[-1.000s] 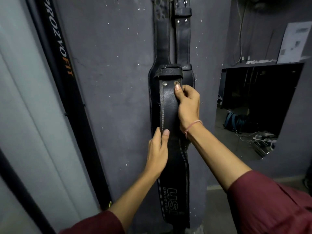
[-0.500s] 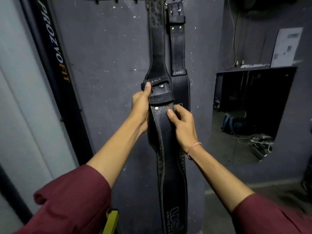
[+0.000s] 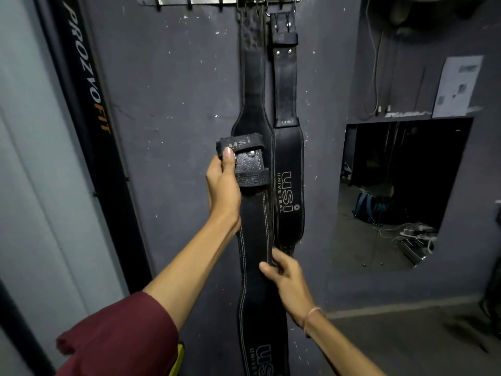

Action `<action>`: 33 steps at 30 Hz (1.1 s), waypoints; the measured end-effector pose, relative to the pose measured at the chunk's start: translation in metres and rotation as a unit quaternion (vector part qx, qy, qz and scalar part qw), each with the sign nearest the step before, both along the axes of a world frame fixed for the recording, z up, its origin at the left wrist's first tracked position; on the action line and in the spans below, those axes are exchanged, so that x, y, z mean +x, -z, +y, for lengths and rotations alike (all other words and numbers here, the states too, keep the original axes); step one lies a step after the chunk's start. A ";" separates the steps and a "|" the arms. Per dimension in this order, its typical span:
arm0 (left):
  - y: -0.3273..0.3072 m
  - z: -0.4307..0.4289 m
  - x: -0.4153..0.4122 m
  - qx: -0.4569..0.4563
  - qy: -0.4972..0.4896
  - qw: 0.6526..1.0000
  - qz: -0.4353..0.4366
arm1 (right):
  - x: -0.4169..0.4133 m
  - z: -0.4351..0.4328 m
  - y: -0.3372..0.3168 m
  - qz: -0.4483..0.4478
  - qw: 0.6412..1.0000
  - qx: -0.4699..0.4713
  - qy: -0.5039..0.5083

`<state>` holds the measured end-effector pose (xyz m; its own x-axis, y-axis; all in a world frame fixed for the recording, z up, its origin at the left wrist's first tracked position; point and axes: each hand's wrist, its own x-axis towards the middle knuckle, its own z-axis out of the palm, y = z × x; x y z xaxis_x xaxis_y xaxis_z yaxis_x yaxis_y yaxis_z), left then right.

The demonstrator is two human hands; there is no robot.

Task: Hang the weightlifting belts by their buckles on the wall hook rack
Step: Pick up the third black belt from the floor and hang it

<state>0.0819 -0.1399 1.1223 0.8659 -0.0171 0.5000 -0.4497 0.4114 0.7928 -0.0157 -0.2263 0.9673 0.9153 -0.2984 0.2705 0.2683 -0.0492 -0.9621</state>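
From your head camera, the silver metal hook rack (image 3: pixel 217 0) sits at the very top of the dark grey wall (image 3: pixel 176 104). Two long black leather belts hang down from it side by side. The left hanging belt (image 3: pixel 253 104) is plain. The right hanging belt (image 3: pixel 288 158) touches it and has "USI UNIVERSAL" written on it.

You are holding a third black leather belt with pale stitching (image 3: pixel 254 226). It is in front of the left hanging belt, and its top end is well below the rack, not on any hook. I cannot see its buckle.

Your left hand (image 3: pixel 223 183) grips the top end of this belt. Its fingers are curled round the strap and its thumb points up, just under a small black loop marked "usi" (image 3: pixel 240 142).

Your right hand (image 3: pixel 284 270) is lower, further below the rack. It pinches the right edge of the same belt, thumb in front and fingers behind.

Down and to the left of the rack stands a tall black strip with the word "PROZVOFIT" (image 3: pixel 86 85). Down and to the right of the rack there is a white paper sheet (image 3: pixel 458 85) on the wall.
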 end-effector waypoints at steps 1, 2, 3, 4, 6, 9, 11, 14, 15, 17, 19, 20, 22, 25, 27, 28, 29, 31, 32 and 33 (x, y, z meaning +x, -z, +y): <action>0.000 -0.001 -0.003 0.003 0.000 1.000 -0.011 | -0.002 0.003 -0.013 -0.015 1.000 0.003 -0.012; -0.001 -0.002 -0.006 0.007 -0.002 1.000 -0.023 | 0.002 0.003 -0.027 -0.028 0.999 0.014 -0.020; -0.003 -0.002 -0.008 0.011 -0.002 0.999 -0.033 | 0.006 0.005 -0.046 -0.049 0.999 0.019 -0.014; -0.003 -0.002 -0.011 0.014 -0.002 0.999 -0.037 | 0.009 0.005 -0.065 -0.073 0.997 0.004 -0.013; 0.002 -0.004 -0.015 0.011 0.002 0.999 -0.047 | 0.017 0.001 -0.099 -0.130 0.991 -0.013 -0.025; 0.012 -0.003 -0.019 0.006 0.002 0.998 -0.066 | 0.020 -0.004 -0.138 -0.172 0.982 0.028 -0.073; 0.017 0.000 -0.019 0.003 0.006 0.997 -0.073 | 0.019 -0.003 -0.155 -0.162 0.978 0.063 -0.119; 0.018 0.002 -0.023 0.000 0.019 0.999 -0.046 | 0.030 0.004 -0.167 -0.143 0.984 0.096 -0.037; 0.018 0.001 -0.024 0.017 0.018 0.999 -0.034 | 0.037 0.007 -0.167 -0.135 0.986 0.092 0.019; 0.021 0.000 -0.028 0.082 -0.008 0.996 -0.021 | 0.048 0.010 -0.164 -0.135 0.984 0.056 0.105; 0.020 0.002 -0.029 0.146 -0.052 0.987 -0.035 | 0.050 0.011 -0.156 -0.155 0.977 0.022 0.142; 0.018 0.004 -0.028 0.167 -0.068 0.982 -0.047 | 0.051 0.010 -0.152 -0.165 0.975 0.010 0.151; 0.013 0.008 -0.024 0.185 -0.089 0.977 -0.054 | 0.048 0.012 -0.144 -0.185 0.970 -0.010 0.159; 0.009 0.008 -0.020 0.160 -0.112 0.980 -0.049 | 0.046 0.017 -0.140 -0.189 0.965 -0.035 0.180; 0.010 0.005 -0.021 0.132 -0.146 0.979 -0.050 | 0.044 0.021 -0.140 -0.208 0.959 -0.055 0.184; 0.010 0.004 -0.022 0.121 -0.159 0.979 -0.047 | 0.044 0.022 -0.141 -0.219 0.956 -0.067 0.181; 0.010 0.003 -0.022 0.114 -0.168 0.978 -0.039 | 0.044 0.022 -0.142 -0.226 0.954 -0.079 0.179; 0.008 0.001 -0.023 0.099 -0.160 0.982 -0.024 | 0.045 0.020 -0.143 -0.227 0.953 -0.086 0.181; 0.007 0.000 -0.025 0.101 -0.155 0.982 -0.026 | 0.047 0.018 -0.143 -0.227 0.954 -0.079 0.180; 0.006 0.000 -0.025 0.114 -0.156 0.980 -0.037 | 0.048 0.016 -0.143 -0.229 0.954 -0.073 0.180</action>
<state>0.0566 -0.1402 1.1160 0.8082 0.1242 0.5756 -0.5851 0.0598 0.8087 0.0324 -0.2099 1.1102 0.5362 -0.4994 0.6805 0.5998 -0.3418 -0.7235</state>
